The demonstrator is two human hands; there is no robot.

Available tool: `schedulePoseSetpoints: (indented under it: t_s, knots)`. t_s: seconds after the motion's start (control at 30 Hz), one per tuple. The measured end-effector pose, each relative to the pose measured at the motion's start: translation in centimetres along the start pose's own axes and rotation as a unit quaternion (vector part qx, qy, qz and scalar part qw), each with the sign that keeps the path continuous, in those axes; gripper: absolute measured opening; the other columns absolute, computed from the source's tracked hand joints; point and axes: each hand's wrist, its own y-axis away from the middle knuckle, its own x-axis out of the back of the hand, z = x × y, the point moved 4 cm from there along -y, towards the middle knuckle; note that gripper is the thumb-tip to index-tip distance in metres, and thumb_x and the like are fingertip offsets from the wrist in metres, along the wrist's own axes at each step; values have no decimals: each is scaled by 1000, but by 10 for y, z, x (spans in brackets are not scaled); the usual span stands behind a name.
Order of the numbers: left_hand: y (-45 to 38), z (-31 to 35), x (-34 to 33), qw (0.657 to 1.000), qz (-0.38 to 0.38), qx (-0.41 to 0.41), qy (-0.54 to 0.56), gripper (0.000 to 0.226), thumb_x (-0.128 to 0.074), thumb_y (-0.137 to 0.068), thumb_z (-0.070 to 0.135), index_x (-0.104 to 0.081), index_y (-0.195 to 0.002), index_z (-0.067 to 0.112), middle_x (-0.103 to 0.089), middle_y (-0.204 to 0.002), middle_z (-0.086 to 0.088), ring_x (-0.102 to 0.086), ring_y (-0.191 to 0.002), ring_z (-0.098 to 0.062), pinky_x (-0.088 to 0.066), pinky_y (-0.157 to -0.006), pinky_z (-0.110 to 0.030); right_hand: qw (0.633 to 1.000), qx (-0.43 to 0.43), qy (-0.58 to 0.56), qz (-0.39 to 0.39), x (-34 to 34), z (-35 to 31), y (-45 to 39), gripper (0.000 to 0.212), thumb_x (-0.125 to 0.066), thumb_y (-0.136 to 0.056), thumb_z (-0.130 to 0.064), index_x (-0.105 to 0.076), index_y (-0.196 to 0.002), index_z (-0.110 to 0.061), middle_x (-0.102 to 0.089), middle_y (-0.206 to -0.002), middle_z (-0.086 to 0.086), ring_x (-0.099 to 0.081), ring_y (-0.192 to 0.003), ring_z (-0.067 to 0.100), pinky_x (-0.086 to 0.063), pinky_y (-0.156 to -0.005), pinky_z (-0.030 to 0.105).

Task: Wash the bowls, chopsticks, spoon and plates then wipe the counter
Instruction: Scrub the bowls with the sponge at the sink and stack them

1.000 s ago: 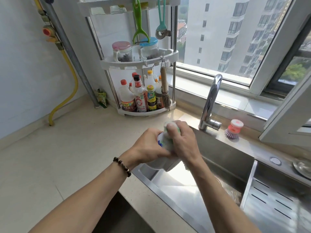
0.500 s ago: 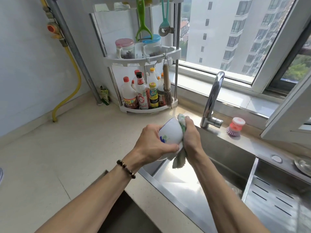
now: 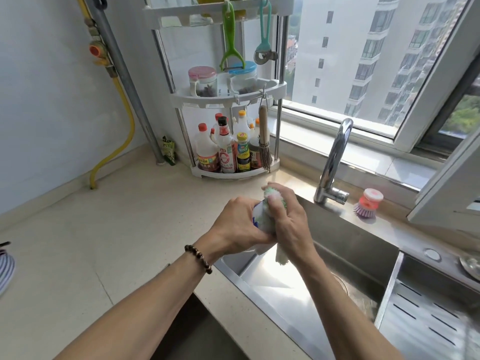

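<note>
Pale speckled desk [image 3: 109, 237] carrying a white corner rack [image 3: 228, 172] at 12 o'clock, green packet [image 3: 168, 152] leaning at 11, dish brush [image 3: 368, 203] sitting at 2, steel sink [image 3: 298, 284] lying inset at 4.

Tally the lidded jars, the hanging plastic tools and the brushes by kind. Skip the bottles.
Lidded jars: 2, the pink-lidded jar and the blue-lidded jar
Hanging plastic tools: 2, the green peeler and the teal tool
Brushes: 2, the hanging wooden-handled brush and the pink dish brush
Total: 6

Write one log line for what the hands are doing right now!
step: scrubbing bowl | left hand: holds bowl | right hand: presses cloth on it | place: over sink | faucet: no water seen
</note>
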Motion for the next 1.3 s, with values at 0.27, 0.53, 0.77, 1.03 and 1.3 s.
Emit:
schedulePoseSetpoints:
  t_s: [0.27,0.53,0.77,1.03,1.3]
  knots:
    - [14,14,15,987,-73,-15,143,49,-92,-59,18,-71,-103,12,-71,-103,-11,-73,-92,-28,-62,-69,-35,908,-277,-311,-39,22,-1,-4,47,-42,-96,-45,-66,-82,-7,-67,-72,17,-65,-57,28,-51,-46,27]
    - [2,17,16,988,-132,70,39,40,-92,-67,10,-71,-101,9,-73,-96,-6,-74,-83,-22,-60,-62,-33,989,-106,-105,1,26,-21,-24,36,-60,-71,-48,-50,-61,-15,-47,-56,0,-43,-54,18,-34,-54,32]
    - [1,9,1,999,20,7,-31,22,-88,-65,9,-73,-81,11,-73,-77,-3,-72,-70,-21,-59,-59,-31,997,-14,76,-4,4,-20,2,45,-38,-89,-60,-55,-115,-28,-59,-111,-3,-59,-99,17,-50,-85,37]
    - [-8,9,-4,995,39,8,-87,36,-83,-54,34,-74,-83,15,-74,-79,-4,-73,-72,-21,-60,-61,-43,995,-65,-22,78,15,-13,0,25,-47,-104,-35,-44,-119,-16,-58,-100,-1,-61,-87,15,-53,-78,36]
    - [-7,17,-6,995,46,-28,-80,34,-77,-52,37,-72,-79,16,-72,-76,-4,-72,-71,-23,-59,-59,-44,973,-181,-133,52,22,-5,-16,29,-49,-99,-49,-49,-106,-21,-62,-99,10,-63,-85,25,-55,-77,45]
